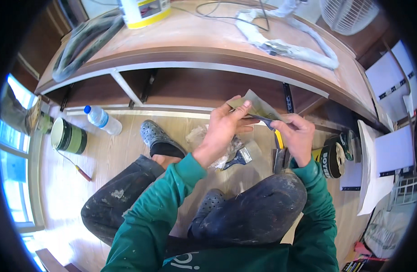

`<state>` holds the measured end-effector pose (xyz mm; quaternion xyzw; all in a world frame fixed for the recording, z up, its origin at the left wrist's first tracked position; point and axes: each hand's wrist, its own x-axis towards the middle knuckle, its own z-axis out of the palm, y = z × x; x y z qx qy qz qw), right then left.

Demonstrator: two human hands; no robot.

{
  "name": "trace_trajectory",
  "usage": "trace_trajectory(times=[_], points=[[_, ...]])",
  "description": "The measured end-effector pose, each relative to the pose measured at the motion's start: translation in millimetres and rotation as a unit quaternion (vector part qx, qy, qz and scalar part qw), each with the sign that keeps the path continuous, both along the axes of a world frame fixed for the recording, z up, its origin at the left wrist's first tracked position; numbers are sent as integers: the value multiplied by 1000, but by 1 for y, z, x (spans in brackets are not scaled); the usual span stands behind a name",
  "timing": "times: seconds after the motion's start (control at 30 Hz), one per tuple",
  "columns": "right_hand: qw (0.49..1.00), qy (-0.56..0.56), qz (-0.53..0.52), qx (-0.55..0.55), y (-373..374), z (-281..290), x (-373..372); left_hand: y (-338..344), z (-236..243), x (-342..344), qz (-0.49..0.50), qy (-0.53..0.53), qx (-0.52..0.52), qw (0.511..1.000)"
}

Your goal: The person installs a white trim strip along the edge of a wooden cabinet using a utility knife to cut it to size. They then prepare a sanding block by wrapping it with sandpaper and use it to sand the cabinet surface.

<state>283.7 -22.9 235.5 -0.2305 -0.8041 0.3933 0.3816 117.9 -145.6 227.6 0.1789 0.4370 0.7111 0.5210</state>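
Note:
My left hand [224, 127] grips an olive-grey sheet [256, 103], which looks like sandpaper, by its left part, thumb on top and some lower fingers extended. My right hand [297, 136] pinches the sheet's right part. A yellow and dark tool [278, 139] shows just beneath my right fingers; I cannot tell whether they hold it. A broad dark blade-like piece [279, 161] is below that, by my right knee. On the floor under my hands are crumpled clear plastic [197, 135] and a brush [239, 157] with a dark handle.
An open wooden cabinet [195, 59] spans ahead, bearing cables, hoses and a bucket [143, 11]. At left are a water bottle [104, 120], a paint can [68, 135] and a screwdriver [83, 173]. Cans [331, 156] and white boards [392, 81] stand at right. My bent legs surround the work.

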Motion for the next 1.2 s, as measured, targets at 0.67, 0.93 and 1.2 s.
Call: trace_trajectory(times=[0.67,0.93,1.2], points=[[945,-20,98,-312,-37,46,-117,-114,-4,-107,221,392,90,889],[913,-70,303,-263,-67,46,-104,-115,-1,-92,242,413,166,862],[938,-31,319,-134,-58,36,-95,-121,9,-89,68,224,139,962]])
